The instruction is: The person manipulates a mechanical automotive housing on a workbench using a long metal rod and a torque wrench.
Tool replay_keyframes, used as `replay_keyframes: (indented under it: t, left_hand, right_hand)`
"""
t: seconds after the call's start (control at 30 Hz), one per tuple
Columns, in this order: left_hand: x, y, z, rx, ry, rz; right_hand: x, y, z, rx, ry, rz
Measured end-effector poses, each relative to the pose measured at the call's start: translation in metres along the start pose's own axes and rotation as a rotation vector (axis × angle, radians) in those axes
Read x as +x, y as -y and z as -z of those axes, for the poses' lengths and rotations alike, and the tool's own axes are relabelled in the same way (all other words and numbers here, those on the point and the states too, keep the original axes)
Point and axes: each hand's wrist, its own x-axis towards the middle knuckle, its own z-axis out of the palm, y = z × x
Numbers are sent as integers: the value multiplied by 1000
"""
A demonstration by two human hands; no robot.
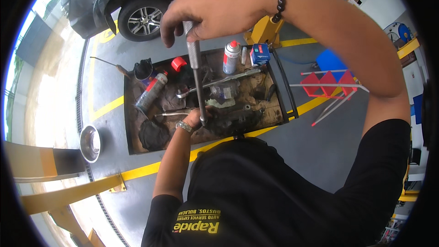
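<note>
My right hand (219, 9) is raised high, its fingers curled round the knurled grip of a long steel wrench bar (195, 59). The bar slants steeply down toward the worktop, its head ending beside my left hand (195, 118). That hand is closed at the bar's lower end, next to a dark, greasy metal part (235, 120); its fingers are partly hidden behind the bar, so what they grip is unclear. Behind them, a second long ratchet bar (219, 82) lies slantwise on the dirty worktop (270, 112).
Spray cans (232, 57) (152, 92), a red cap (178, 64), a blue box (259, 55) and black cloth (153, 135) lie on the worktop. A metal bowl (90, 143) stands left on the floor, a red rack (329, 83) right. A dark car (105, 0) stands beyond.
</note>
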Motion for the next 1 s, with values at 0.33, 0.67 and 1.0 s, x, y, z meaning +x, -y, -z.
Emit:
replay_keyframes:
  t: [0.33,0.67,1.0]
  left_hand:
    - [-2,-31,-14,-479,50,131]
    - [-3,-50,-17,-353,149,95]
    - [-6,-72,-11,-342,237,10]
  right_hand:
    - [-9,-5,-2,-94,-127,51]
    - [1,-29,-27,-36,-373,230]
    - [5,-6,-27,-139,-398,-66]
